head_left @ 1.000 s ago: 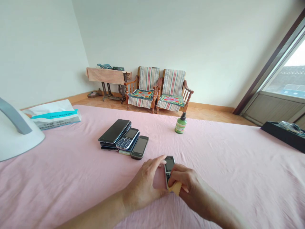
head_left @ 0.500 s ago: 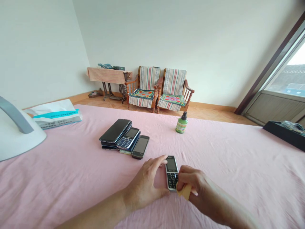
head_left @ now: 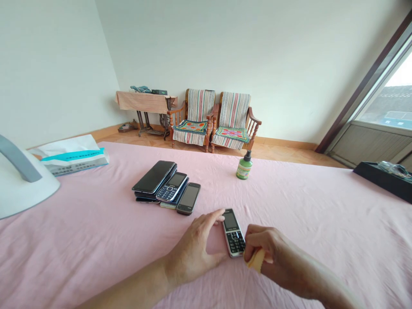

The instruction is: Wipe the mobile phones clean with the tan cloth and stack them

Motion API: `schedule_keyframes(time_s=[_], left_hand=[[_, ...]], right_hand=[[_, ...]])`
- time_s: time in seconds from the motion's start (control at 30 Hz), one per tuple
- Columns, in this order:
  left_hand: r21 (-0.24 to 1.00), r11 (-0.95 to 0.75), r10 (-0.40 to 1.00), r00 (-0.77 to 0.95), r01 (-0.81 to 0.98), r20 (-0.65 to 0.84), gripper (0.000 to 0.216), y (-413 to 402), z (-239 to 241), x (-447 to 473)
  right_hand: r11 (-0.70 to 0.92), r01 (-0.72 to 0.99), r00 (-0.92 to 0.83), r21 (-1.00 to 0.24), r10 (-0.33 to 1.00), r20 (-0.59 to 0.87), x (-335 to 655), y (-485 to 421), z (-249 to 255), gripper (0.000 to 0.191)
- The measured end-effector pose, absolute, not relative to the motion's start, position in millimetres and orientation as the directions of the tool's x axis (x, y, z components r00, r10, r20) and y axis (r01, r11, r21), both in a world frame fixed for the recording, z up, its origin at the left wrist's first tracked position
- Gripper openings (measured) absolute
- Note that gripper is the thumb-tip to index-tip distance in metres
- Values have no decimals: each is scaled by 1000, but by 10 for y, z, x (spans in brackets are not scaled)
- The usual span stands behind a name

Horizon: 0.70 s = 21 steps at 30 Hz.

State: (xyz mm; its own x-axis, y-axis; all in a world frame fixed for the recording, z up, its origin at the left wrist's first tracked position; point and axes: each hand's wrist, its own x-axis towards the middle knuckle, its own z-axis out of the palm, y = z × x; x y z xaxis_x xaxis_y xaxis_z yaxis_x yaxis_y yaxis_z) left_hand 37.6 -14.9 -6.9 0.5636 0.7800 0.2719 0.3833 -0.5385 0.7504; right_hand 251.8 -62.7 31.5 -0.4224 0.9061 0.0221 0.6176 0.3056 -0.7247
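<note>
A silver-and-black keypad phone lies face up on the pink cloth, tilted slightly. My left hand steadies it from the left: its fingertips touch the phone's upper left edge, while the thumb lies by the lower left corner. Pinched in my right hand is a small yellow cleaning cloth, at the phone's lower right edge. Beyond my left hand are a touchscreen phone, a blue keypad phone resting on other phones, and a stack of dark smartphones.
A green pump bottle stands further back. At the left are a tissue pack and a white object with a grey handle. A black tray sits at the right edge. Two wooden chairs stand beyond the pink-covered surface.
The phone has turned slightly, its lower end swinging right. My right hand has shifted a little right with the cloth, uncovering more of the keypad. The left hand has barely moved.
</note>
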Motion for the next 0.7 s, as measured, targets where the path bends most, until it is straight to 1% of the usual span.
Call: schedule_keyframes(time_s=[0.1,0.23,0.33,0.43,0.53,0.7], left_hand=[[754,-523,789,560,396,253,81,-153,-51,376],[758,-512,791,564,403,235,83,-157,-47,380],[746,-527,784,573,408,240,83,-157,-69,392],[728,-544,785,561,419,263,81,-156,-102,407],[723,-544,793,543,427,276,77,-157,-111,414],[733,-531,797,543,424,264,75,-162,-84,405]], right_hand=[[291,614,-352,-734,933,76,2559,-570,278,30],[325,612,-291,-721,940,176,2515,-487,166,29],[363,610,-294,-705,929,224,2375,-482,115,31],[420,581,-333,-697,904,267,2205,-512,117,31],[435,566,-355,-700,895,268,2171,-527,134,30],[348,659,-257,-666,937,236,2399,-476,115,31]])
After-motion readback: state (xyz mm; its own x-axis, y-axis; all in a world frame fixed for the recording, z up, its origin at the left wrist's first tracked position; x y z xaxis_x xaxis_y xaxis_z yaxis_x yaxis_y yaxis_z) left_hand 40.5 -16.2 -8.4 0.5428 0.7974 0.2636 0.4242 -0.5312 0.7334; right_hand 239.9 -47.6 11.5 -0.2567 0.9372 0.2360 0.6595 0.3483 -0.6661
